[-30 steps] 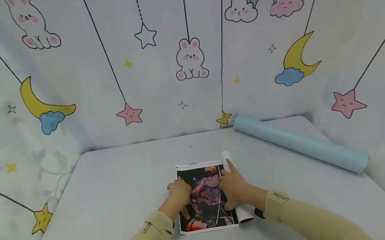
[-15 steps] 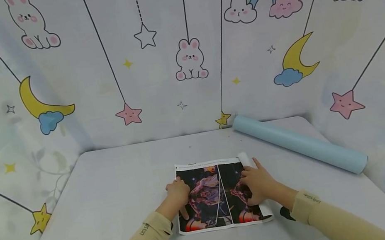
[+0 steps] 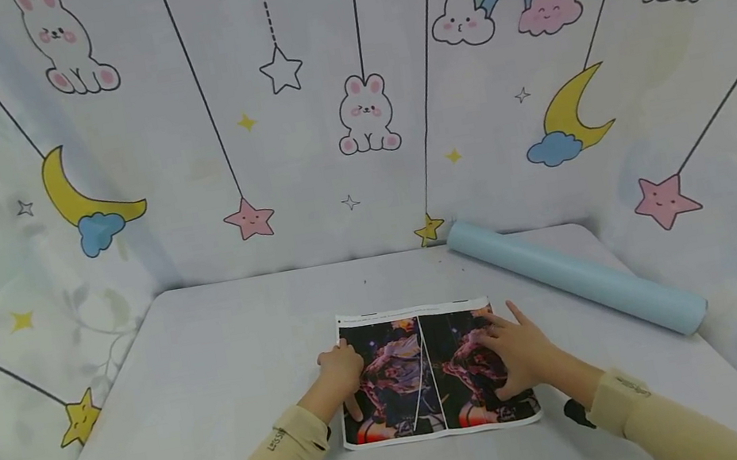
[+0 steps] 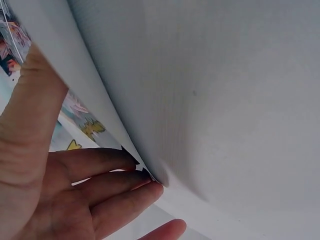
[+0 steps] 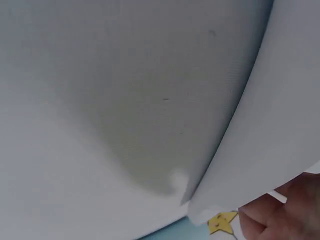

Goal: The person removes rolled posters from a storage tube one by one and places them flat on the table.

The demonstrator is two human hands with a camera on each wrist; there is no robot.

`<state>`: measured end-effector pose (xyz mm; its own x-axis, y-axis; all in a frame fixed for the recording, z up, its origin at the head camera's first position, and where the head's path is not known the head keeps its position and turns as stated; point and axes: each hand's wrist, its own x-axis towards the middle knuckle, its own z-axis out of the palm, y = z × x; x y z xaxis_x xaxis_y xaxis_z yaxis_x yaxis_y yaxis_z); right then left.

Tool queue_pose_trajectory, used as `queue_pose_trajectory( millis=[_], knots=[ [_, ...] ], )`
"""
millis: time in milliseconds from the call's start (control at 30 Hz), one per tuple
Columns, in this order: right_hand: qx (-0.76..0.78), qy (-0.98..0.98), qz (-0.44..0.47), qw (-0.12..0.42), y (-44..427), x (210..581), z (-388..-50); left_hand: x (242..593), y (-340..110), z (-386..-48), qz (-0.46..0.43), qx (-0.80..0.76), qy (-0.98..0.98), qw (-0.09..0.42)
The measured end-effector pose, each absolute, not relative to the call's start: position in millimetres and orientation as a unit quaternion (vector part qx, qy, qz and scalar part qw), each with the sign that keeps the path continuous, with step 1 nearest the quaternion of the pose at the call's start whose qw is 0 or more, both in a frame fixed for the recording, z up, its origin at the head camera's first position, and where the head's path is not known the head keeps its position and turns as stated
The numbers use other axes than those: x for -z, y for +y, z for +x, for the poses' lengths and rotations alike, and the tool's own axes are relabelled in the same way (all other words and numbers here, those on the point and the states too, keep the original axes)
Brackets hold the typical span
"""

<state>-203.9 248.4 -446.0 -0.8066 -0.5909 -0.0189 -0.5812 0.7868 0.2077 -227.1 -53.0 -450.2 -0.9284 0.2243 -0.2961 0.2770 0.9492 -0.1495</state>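
The printed sheet (image 3: 402, 373) lies on the desk (image 3: 233, 332), its left edge under the left hand's (image 3: 340, 371) fairly straight fingers, apparently as an anchor. The right hand (image 3: 527, 353), fingers spread wide, rests on its right part, probably against curling.

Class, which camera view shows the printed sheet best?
The head view: it shows the printed sheet face up, only partly covered by the left hand and the right hand. The left wrist view catches slivers of print; the right wrist view shows what looks like its plain white underside.
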Motion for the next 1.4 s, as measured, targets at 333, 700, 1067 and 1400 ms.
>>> queue_pose_trajectory(
  millis=[333,700,1067,1400],
  knots=[
    [-0.015,-0.956,0.279,-0.087,273.3,444.8,-205.5,444.6,-58.7,-226.0,0.133,0.094,0.972,0.169],
    [-0.105,-0.945,0.285,-0.124,296.9,455.5,-204.6,439.1,-71.5,-220.3,0.173,0.078,0.968,0.165],
    [-0.126,-0.942,0.284,-0.126,296.9,452.6,-206.6,433.9,-66.6,-220.3,0.165,0.087,0.968,0.17],
    [-0.087,-0.951,0.272,-0.117,289.7,456.6,-209.7,440.7,-58.8,-224.8,0.145,0.108,0.967,0.179]
  ],
)
